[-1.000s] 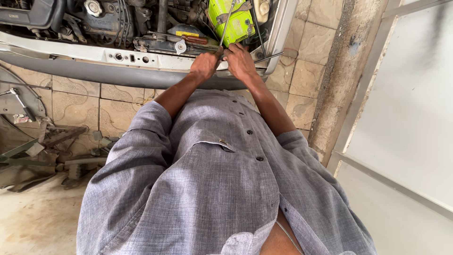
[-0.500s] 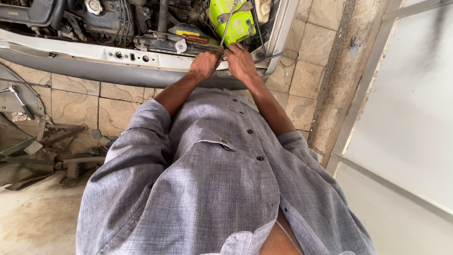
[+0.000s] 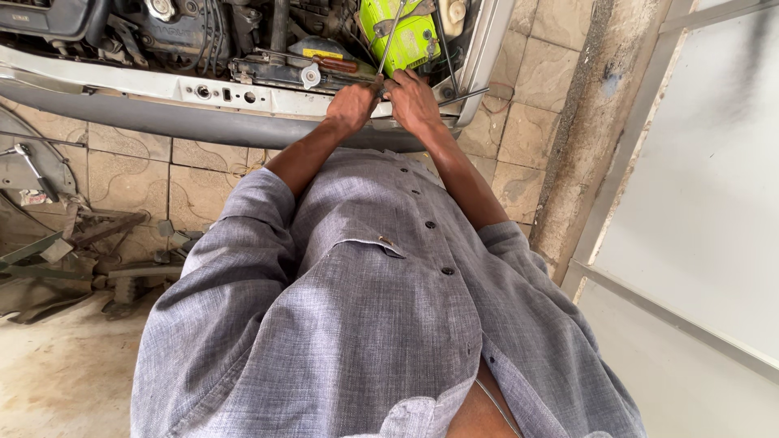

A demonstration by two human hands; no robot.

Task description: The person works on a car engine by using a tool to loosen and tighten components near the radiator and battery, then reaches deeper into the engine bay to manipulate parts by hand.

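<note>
Both my hands reach out to the front edge of an open car engine bay (image 3: 203,32). My left hand (image 3: 354,105) is closed around the lower end of a thin metal rod (image 3: 391,36) that rises towards a bright green battery (image 3: 402,36). My right hand (image 3: 412,101) sits right beside it, fingers curled on the same spot at the silver front panel (image 3: 162,89). What the right fingers hold is hidden. A red-handled tool (image 3: 337,65) lies on the panel just left of my hands.
Tiled floor (image 3: 130,174) lies below the car. Scrap metal parts (image 3: 73,259) and a wrench (image 3: 28,166) lie at the left. A rough concrete pillar (image 3: 604,113) and a white metal-framed panel (image 3: 706,203) stand at the right. My grey shirt fills the foreground.
</note>
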